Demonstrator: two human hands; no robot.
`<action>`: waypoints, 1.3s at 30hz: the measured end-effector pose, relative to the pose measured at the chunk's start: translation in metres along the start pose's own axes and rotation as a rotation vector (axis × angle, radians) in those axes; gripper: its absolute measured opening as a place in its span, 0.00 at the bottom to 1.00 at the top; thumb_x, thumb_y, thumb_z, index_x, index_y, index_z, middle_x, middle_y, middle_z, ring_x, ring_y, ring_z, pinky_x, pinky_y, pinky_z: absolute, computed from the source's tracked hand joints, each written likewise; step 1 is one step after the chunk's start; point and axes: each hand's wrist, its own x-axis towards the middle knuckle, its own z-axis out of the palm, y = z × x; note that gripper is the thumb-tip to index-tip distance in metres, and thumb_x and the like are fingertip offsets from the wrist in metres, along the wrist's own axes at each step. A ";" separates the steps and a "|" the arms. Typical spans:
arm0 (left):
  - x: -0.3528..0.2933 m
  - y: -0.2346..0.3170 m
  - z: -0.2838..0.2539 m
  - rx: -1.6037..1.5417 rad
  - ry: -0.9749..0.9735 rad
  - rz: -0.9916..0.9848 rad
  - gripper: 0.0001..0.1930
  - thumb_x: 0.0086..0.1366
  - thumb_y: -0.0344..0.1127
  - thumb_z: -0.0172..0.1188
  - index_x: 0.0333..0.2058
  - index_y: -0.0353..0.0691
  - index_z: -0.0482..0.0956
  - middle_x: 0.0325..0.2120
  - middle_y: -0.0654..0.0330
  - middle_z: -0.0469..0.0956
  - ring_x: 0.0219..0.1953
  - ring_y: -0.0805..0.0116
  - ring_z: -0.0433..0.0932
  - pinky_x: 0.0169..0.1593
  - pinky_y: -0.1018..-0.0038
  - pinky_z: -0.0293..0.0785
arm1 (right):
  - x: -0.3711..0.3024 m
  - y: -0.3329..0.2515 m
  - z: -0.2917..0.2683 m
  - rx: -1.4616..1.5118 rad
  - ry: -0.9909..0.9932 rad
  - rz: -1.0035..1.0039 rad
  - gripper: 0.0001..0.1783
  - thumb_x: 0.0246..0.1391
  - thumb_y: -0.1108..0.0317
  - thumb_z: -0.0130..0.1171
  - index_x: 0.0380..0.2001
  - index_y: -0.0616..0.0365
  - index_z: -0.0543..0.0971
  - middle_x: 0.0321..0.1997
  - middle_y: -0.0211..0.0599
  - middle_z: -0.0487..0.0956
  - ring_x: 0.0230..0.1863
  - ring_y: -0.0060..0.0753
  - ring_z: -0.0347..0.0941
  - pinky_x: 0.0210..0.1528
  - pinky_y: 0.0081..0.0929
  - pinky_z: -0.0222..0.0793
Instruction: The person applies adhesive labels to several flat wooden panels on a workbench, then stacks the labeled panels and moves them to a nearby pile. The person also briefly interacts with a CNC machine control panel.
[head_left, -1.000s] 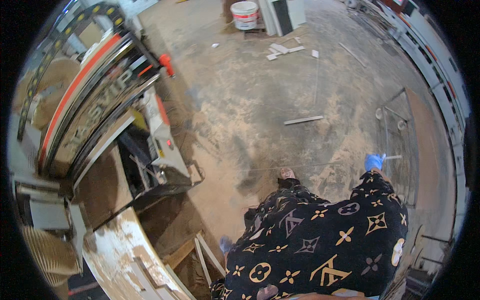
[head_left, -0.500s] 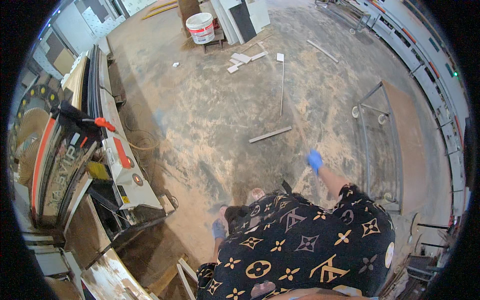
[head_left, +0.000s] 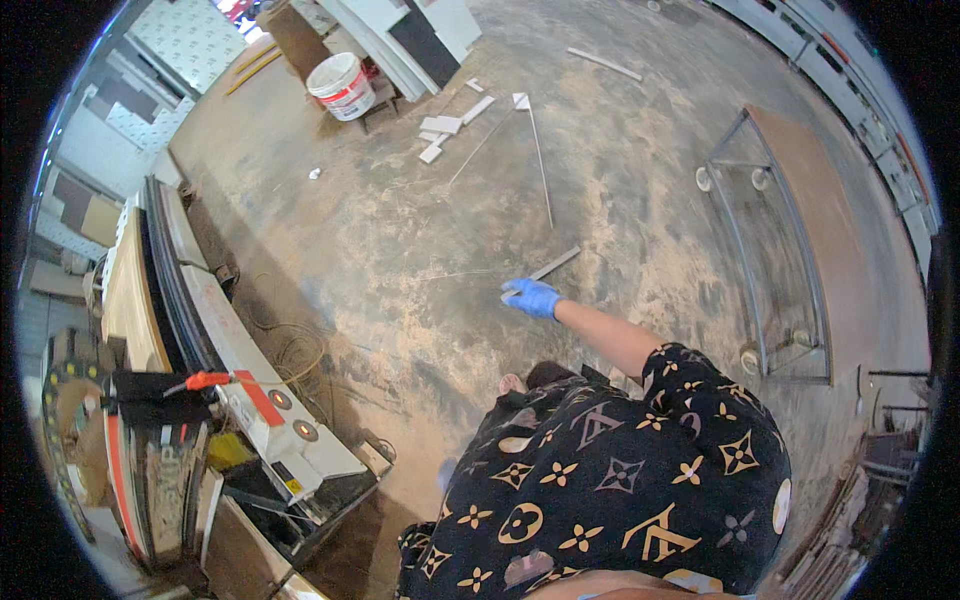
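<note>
A narrow grey strip [head_left: 557,264] of board lies on the dusty floor in front of me. My right hand [head_left: 533,298], in a blue glove, reaches down across it with the fingers closed around its near end. A short bit of the strip shows past the fingertips; the far part sticks out beyond the hand. Of my left hand [head_left: 446,473], also blue-gloved, only a blurred sliver appears beside my dark patterned shirt; its fingers are hidden.
Thin offcuts [head_left: 442,127] and a long thin strip [head_left: 540,165] lie farther off. A white bucket [head_left: 341,88] stands beside leaning panels. A wheeled metal-framed cart [head_left: 770,245] is at right, a long machine [head_left: 245,345] with a looped hose at left.
My right hand has moved left onto the near end of the grey strip and closed there. My left hand has become mostly hidden behind my shirt. The view has turned and shifted.
</note>
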 end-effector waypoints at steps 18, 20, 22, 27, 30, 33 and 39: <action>0.173 0.249 0.094 0.262 -0.060 0.205 0.18 0.58 0.42 0.56 0.44 0.37 0.74 0.37 0.57 0.77 0.37 0.65 0.74 0.45 0.72 0.69 | -0.249 0.176 -0.044 -0.025 0.238 0.958 0.27 0.52 0.53 0.47 0.50 0.63 0.69 0.54 0.49 0.69 0.56 0.45 0.64 0.57 0.34 0.58; 0.178 0.251 0.108 0.263 -0.185 0.219 0.17 0.58 0.41 0.56 0.43 0.38 0.74 0.38 0.55 0.77 0.39 0.64 0.75 0.46 0.72 0.69 | -0.252 0.180 -0.054 0.059 0.323 1.093 0.26 0.53 0.54 0.47 0.48 0.62 0.70 0.52 0.49 0.70 0.55 0.45 0.65 0.56 0.33 0.59; 0.184 0.255 0.117 0.415 -0.176 0.333 0.17 0.58 0.41 0.57 0.44 0.37 0.74 0.27 0.62 0.76 0.23 0.74 0.70 0.27 0.75 0.67 | -0.252 0.180 -0.060 0.181 0.511 0.931 0.24 0.52 0.54 0.48 0.46 0.61 0.72 0.50 0.48 0.72 0.53 0.44 0.67 0.54 0.33 0.60; 0.208 0.283 0.120 0.482 -0.201 0.289 0.16 0.58 0.41 0.56 0.41 0.36 0.76 0.36 0.51 0.78 0.39 0.61 0.76 0.44 0.69 0.69 | -0.228 0.169 -0.062 0.287 0.590 0.909 0.21 0.51 0.56 0.51 0.43 0.60 0.75 0.47 0.45 0.75 0.50 0.43 0.70 0.53 0.32 0.62; 0.220 0.309 0.117 0.498 -0.189 0.263 0.16 0.58 0.41 0.56 0.40 0.36 0.76 0.36 0.52 0.78 0.39 0.62 0.76 0.44 0.70 0.70 | -0.205 0.160 -0.062 0.250 0.620 0.817 0.22 0.50 0.56 0.53 0.44 0.59 0.74 0.48 0.45 0.75 0.50 0.41 0.70 0.52 0.31 0.62; 0.227 0.336 0.115 0.433 -0.195 0.211 0.16 0.58 0.39 0.56 0.40 0.35 0.76 0.36 0.52 0.78 0.39 0.63 0.76 0.44 0.71 0.69 | -0.177 0.153 -0.075 0.296 0.610 0.816 0.23 0.50 0.56 0.53 0.45 0.60 0.74 0.48 0.45 0.74 0.50 0.42 0.70 0.52 0.31 0.63; 0.248 0.395 0.111 0.502 -0.269 0.411 0.15 0.58 0.38 0.57 0.40 0.36 0.76 0.35 0.53 0.78 0.37 0.64 0.75 0.44 0.72 0.69 | -0.097 0.135 -0.123 0.322 0.630 0.709 0.23 0.50 0.55 0.53 0.45 0.60 0.73 0.47 0.47 0.74 0.49 0.42 0.70 0.52 0.30 0.63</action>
